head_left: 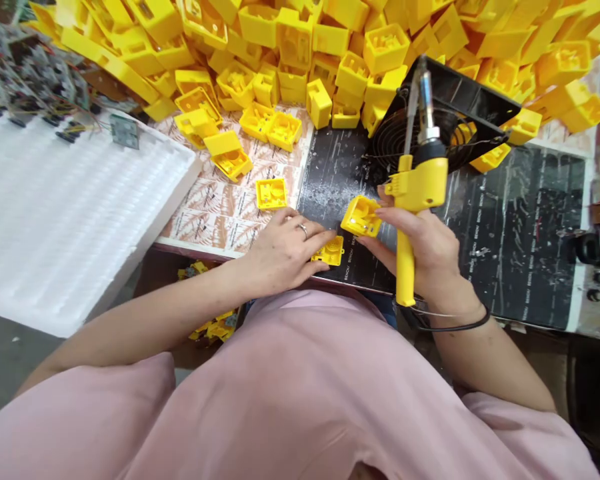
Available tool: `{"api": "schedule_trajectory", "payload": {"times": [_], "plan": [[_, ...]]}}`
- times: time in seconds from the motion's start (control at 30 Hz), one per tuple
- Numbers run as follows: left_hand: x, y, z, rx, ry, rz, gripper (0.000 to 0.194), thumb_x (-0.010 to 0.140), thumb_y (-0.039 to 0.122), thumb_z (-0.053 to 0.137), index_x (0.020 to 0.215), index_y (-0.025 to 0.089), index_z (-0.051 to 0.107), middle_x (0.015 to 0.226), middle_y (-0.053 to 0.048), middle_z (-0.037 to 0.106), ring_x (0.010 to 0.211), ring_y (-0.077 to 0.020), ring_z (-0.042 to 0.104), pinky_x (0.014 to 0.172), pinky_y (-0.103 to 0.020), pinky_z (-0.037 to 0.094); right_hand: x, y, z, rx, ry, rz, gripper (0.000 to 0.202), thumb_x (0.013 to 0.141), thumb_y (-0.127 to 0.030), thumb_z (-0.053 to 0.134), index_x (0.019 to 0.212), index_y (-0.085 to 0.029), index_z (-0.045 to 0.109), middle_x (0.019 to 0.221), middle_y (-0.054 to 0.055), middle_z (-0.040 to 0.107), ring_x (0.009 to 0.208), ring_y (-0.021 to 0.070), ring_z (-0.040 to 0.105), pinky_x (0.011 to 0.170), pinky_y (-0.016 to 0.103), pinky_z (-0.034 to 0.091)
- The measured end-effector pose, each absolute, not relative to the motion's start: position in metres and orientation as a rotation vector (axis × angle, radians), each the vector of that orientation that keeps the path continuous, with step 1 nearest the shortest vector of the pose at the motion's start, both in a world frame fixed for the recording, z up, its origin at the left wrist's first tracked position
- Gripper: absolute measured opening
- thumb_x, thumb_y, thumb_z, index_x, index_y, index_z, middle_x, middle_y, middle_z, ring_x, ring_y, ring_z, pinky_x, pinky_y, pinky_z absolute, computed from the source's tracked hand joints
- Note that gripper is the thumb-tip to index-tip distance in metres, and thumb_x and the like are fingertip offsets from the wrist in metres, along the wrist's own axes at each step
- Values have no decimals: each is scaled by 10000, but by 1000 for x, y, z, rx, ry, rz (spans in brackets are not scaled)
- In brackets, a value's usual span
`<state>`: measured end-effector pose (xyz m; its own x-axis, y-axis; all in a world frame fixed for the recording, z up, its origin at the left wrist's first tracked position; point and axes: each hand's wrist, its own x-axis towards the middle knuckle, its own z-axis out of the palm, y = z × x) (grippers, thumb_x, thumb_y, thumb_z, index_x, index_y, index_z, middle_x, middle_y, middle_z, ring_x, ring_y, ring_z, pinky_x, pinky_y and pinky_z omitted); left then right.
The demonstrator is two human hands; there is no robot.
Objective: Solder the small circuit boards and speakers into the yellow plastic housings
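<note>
My right hand [430,243] is wrapped around a yellow soldering gun [423,183] whose metal tip points away from me. Between the same hand's thumb and fingertips is an open yellow plastic case half [361,217], held above the black mat. My left hand [293,250] rests at the table's front edge, its fingers closed on a second, flatter yellow case half [331,251] that lies on the mat. Part of that piece is hidden under the fingers. Just beyond my left hand, another open yellow case half [271,194] lies on the patterned surface.
A big heap of yellow cases [295,40] covers the back of the table. A black fan [440,120] stands behind the soldering gun. At left is a white foam block [80,220] with wired circuit boards [125,131] on it. Yellow pieces [215,327] lie below the table edge.
</note>
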<state>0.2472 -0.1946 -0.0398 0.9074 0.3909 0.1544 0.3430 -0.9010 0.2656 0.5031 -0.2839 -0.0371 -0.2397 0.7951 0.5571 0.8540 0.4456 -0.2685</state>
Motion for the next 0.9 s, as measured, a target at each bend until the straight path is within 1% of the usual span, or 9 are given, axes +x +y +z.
{"api": "schedule_trajectory", "payload": {"times": [0.1,0.2,0.3,0.43,0.5,0.63,0.7,0.8,0.9], "plan": [[235,-186,-37,2774,669,449,506,1028,547,564,1362,182,669,1371,-133,712,1216,-303,682,1045,-494,529,500,-271,-38,-1409,-2146,-216,333,998,-350,699,1294,-236,597,894,31,736,818,210,743,721,325,595],[214,-167,-25,2706,1073,473,461,1071,498,464,1347,199,680,1393,-100,699,1283,-280,650,1119,-496,516,496,-258,-41,-1439,-2204,-273,294,1038,-419,626,1278,-250,604,912,24,731,786,191,719,715,308,571],[200,-152,-21,2667,1308,327,530,1084,495,361,1389,181,660,1429,-98,662,1345,-290,600,1175,-510,478,487,-246,-43,-1501,-2218,-293,334,1031,-486,619,1262,-245,622,978,42,745,752,185,699,665,298,521],[198,-147,-32,2668,1267,169,602,1048,551,447,1499,177,579,1530,-126,598,1397,-357,560,1146,-523,500,477,-237,-41,-1588,-2249,-249,459,990,-620,621,1239,-235,646,962,51,740,690,175,673,575,289,425],[201,-145,-37,2668,1193,108,567,1045,498,490,1510,183,564,1537,-134,597,1358,-355,598,1120,-502,519,477,-234,-40,-1548,-2265,-185,380,1022,-536,611,1257,-239,635,1003,50,755,769,182,708,637,284,477],[215,-135,-39,2660,1171,50,474,1043,427,527,1466,229,606,1466,-111,658,1219,-327,675,1040,-463,556,477,-226,-45,-1414,-2283,-76,221,1053,-304,573,1256,-230,621,1078,47,779,935,202,743,891,342,573],[229,-130,-37,2663,1189,104,482,1032,452,556,1460,238,619,1424,-109,685,1204,-327,674,989,-444,568,474,-226,-50,-1402,-2301,-23,221,1052,-289,562,1252,-227,632,1028,42,780,906,208,749,865,345,584],[251,-126,-35,2681,1108,140,484,1010,450,594,1436,228,649,1369,-113,713,1205,-338,671,930,-423,573,473,-235,-51,-1467,-2238,-22,247,1031,-339,616,1254,-239,651,1001,49,773,824,209,749,733,310,571],[263,-117,-35,2652,971,154,451,1020,462,547,1387,242,690,1350,-87,727,1179,-333,685,937,-455,573,480,-250,-43,-1515,-2092,-81,286,996,-319,675,1273,-258,641,1013,41,771,870,213,763,772,306,586]]}}
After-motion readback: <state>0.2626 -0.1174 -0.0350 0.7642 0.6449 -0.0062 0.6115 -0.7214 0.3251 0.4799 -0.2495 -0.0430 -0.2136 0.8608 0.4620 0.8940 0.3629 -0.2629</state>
